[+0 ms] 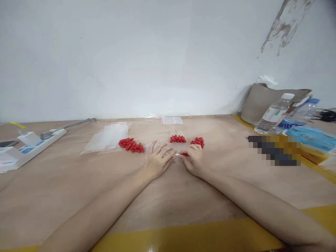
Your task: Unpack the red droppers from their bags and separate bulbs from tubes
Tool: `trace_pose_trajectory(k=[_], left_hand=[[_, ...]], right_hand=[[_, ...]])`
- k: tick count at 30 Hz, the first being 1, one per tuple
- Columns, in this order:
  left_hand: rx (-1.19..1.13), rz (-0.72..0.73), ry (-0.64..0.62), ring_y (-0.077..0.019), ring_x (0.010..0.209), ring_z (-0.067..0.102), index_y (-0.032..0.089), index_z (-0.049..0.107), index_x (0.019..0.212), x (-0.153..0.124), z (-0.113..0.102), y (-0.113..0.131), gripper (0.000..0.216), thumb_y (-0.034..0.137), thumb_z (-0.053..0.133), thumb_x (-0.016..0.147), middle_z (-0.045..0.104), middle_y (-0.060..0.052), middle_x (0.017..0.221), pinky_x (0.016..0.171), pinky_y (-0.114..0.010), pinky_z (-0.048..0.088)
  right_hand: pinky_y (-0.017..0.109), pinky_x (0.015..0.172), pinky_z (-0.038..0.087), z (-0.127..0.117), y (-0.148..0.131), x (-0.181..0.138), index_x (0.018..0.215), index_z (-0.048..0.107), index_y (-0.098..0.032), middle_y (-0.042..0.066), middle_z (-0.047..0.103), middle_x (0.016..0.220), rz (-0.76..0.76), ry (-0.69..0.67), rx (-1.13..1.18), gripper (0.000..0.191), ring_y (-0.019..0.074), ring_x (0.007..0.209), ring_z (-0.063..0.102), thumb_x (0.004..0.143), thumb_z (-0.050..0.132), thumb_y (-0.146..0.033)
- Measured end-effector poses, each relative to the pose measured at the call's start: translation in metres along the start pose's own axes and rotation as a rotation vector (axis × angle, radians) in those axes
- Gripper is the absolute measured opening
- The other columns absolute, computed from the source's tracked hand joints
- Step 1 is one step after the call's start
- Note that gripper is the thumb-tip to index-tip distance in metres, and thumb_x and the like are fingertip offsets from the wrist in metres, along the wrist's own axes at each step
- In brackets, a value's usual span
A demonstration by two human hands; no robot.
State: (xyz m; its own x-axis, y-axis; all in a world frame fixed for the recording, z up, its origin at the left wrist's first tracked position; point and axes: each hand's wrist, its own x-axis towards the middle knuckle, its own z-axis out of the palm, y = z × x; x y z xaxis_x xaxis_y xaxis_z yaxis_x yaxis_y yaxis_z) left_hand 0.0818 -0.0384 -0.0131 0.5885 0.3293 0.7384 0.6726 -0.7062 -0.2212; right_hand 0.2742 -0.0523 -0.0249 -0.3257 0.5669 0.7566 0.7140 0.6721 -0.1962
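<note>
My right hand (194, 160) pinches a small red rubber bulb (185, 154), mostly covered by the fingers. A thin clear tube (177, 154) spans the gap to my left hand (158, 160), whose thumb and forefinger close on its other end. More clear tubes (147, 150) lie under and beside my left hand. Beyond the hands, a row of red bulbs (177, 139) sits at the ends of several clear tubes. Loose red bulbs are heaped to the left (131, 145), and another heap of red bulbs (198, 141) lies just past my right hand.
Clear plastic bags (107, 136) lie at the left, with a small zip bag (171, 120) near the wall. A power strip (39, 148) with plugs is far left. At the right stand a water bottle (273, 114), a grey-brown bag (258, 105) and a blue packet (312, 138).
</note>
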Motion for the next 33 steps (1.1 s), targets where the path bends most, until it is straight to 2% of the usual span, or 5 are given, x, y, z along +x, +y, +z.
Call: trace_pose_trajectory(k=[4,13,23,28,33], left_hand=[[0.001,0.015,0.048,-0.0139,0.074,0.059,0.025,0.061,0.093,-0.001,0.0,-0.004,0.016,0.021,0.049,0.084,0.066,0.003,0.068,0.099,-0.048,0.02],[0.027,-0.021,-0.052,-0.0174,0.077,0.055,0.021,0.061,0.081,-0.008,-0.005,-0.005,0.013,0.021,0.048,0.083,0.063,0.0,0.066,0.092,-0.047,0.023],[-0.03,-0.147,-0.105,-0.0168,0.074,0.051,0.019,0.055,0.068,-0.006,-0.007,-0.003,0.022,0.023,0.042,0.085,0.062,0.0,0.065,0.089,-0.046,0.023],[-0.033,-0.139,-0.123,-0.0162,0.072,0.049,0.018,0.052,0.065,-0.008,-0.008,-0.004,0.025,0.024,0.04,0.086,0.061,0.001,0.062,0.088,-0.044,0.024],[-0.051,-0.096,-0.128,-0.0142,0.063,0.045,0.017,0.048,0.06,-0.009,-0.012,-0.005,0.029,0.023,0.038,0.087,0.057,0.001,0.056,0.078,-0.038,0.029]], right_hand=[[0.034,0.081,0.026,0.005,0.003,0.001,0.092,0.06,-0.02,0.001,0.065,0.074,-0.044,-0.026,-0.052,0.018,0.0136,0.075,0.05,0.084,0.049,-0.031],[0.038,0.087,0.017,0.004,-0.004,0.005,0.08,0.063,-0.024,-0.002,0.063,0.064,-0.211,-0.005,-0.325,0.016,0.0135,0.075,0.047,0.085,0.048,-0.029],[0.038,0.088,0.016,0.001,-0.007,0.004,0.083,0.062,-0.028,-0.005,0.063,0.063,-0.197,0.054,-0.332,0.016,0.0128,0.075,0.053,0.085,0.046,-0.024],[0.035,0.084,0.018,-0.002,-0.003,0.002,0.086,0.062,-0.031,-0.007,0.065,0.066,-0.233,0.11,-0.305,0.018,0.0112,0.078,0.056,0.085,0.048,-0.019],[0.034,0.079,0.021,-0.008,-0.001,0.003,0.084,0.061,-0.035,-0.011,0.067,0.07,-0.299,0.104,-0.291,0.019,0.0097,0.076,0.058,0.084,0.049,-0.02]])
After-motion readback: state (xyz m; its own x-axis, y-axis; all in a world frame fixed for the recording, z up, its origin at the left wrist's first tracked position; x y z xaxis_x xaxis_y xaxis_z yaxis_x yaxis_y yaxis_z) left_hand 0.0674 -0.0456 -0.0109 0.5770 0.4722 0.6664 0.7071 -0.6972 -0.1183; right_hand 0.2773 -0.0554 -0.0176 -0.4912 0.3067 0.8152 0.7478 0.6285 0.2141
